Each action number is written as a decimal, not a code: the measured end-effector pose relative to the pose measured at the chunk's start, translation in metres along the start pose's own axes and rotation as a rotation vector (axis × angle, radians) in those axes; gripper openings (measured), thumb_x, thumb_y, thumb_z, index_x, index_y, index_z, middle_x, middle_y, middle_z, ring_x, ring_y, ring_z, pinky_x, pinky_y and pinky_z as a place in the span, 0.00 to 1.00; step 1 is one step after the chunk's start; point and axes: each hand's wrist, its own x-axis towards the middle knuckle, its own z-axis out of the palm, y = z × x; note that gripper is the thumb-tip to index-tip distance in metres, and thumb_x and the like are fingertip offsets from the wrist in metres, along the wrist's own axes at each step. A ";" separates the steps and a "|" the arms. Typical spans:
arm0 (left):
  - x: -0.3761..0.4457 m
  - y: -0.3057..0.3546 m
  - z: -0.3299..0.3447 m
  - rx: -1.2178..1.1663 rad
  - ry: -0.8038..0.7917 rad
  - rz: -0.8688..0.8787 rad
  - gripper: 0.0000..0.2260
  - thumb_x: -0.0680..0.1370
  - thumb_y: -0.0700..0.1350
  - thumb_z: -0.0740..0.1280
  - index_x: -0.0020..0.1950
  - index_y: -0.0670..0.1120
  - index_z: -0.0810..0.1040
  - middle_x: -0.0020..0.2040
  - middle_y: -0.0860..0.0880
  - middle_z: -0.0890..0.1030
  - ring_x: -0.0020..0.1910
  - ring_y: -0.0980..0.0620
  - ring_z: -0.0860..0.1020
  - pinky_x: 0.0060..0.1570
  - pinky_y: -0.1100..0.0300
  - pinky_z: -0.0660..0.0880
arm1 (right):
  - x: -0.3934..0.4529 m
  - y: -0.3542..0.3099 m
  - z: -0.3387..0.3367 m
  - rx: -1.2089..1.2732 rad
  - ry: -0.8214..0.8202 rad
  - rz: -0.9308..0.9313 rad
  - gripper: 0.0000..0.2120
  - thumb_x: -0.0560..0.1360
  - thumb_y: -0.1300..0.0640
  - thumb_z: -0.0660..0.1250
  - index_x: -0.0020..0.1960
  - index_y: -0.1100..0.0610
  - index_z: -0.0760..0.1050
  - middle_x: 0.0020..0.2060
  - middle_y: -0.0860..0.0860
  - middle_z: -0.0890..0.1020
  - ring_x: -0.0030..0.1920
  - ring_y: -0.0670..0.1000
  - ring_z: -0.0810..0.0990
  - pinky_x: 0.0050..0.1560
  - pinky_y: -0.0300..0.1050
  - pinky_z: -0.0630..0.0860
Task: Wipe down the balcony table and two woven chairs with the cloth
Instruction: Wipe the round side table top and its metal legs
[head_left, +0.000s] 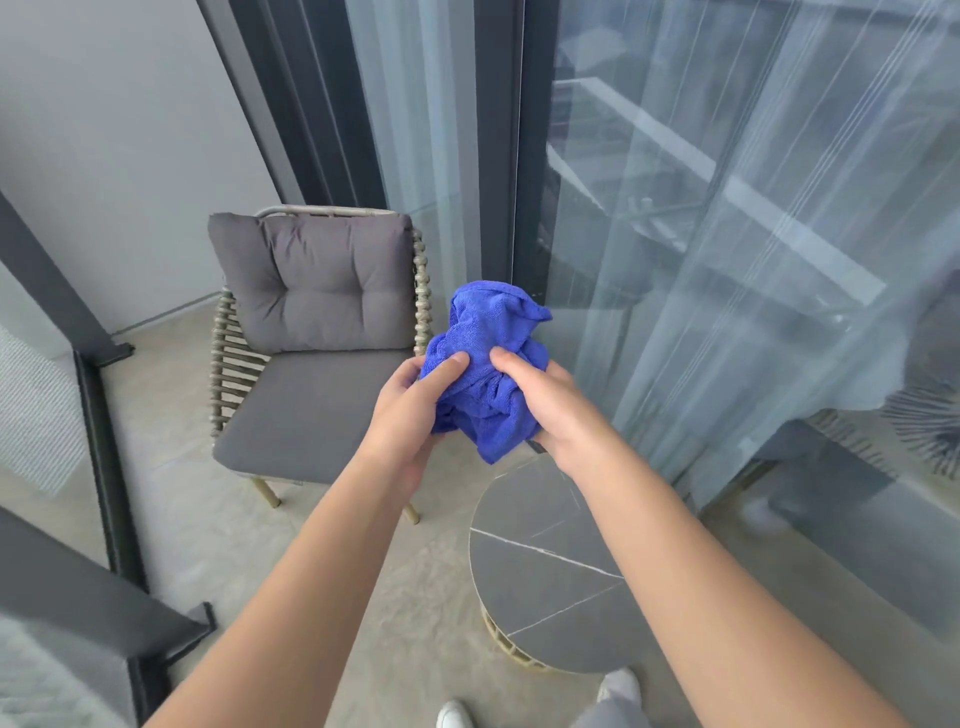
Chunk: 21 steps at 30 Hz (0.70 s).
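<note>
A crumpled blue cloth (488, 358) hangs in the air in front of me, bunched between both hands. My left hand (410, 410) grips its left side with the thumb on top. My right hand (545, 400) grips its right side. Below my right forearm stands the small round table (540, 571) with a dark grey stone top and pale veins. Beyond the cloth, to the left, a woven chair (311, 384) with a grey seat pad and a grey back cushion (317, 280) faces me. A second chair is not in view.
A glass sliding door (727, 234) with dark frames and sheer curtains runs along the right. A dark railing with glass panels (104, 457) borders the left. The floor (197, 525) is beige tile. My white shoes (457, 714) show at the bottom edge.
</note>
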 end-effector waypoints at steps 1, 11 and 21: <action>-0.003 -0.001 -0.008 0.004 -0.003 -0.008 0.19 0.79 0.50 0.72 0.65 0.40 0.77 0.58 0.40 0.85 0.54 0.40 0.84 0.46 0.53 0.79 | -0.003 0.005 0.008 0.007 0.007 0.009 0.12 0.76 0.44 0.72 0.57 0.48 0.82 0.52 0.50 0.88 0.55 0.53 0.87 0.65 0.61 0.79; -0.008 -0.006 -0.045 -0.059 -0.025 -0.063 0.17 0.80 0.48 0.71 0.64 0.40 0.77 0.57 0.40 0.85 0.49 0.45 0.84 0.44 0.55 0.80 | -0.011 0.019 0.046 -0.004 0.070 0.013 0.13 0.78 0.45 0.71 0.60 0.49 0.81 0.52 0.49 0.88 0.54 0.53 0.87 0.64 0.60 0.80; -0.005 -0.013 -0.068 -0.084 0.054 -0.071 0.17 0.79 0.49 0.72 0.64 0.42 0.77 0.57 0.43 0.86 0.57 0.40 0.84 0.58 0.45 0.80 | 0.000 0.025 0.067 -0.006 0.026 0.037 0.11 0.78 0.46 0.72 0.58 0.48 0.81 0.51 0.48 0.88 0.53 0.53 0.87 0.62 0.61 0.80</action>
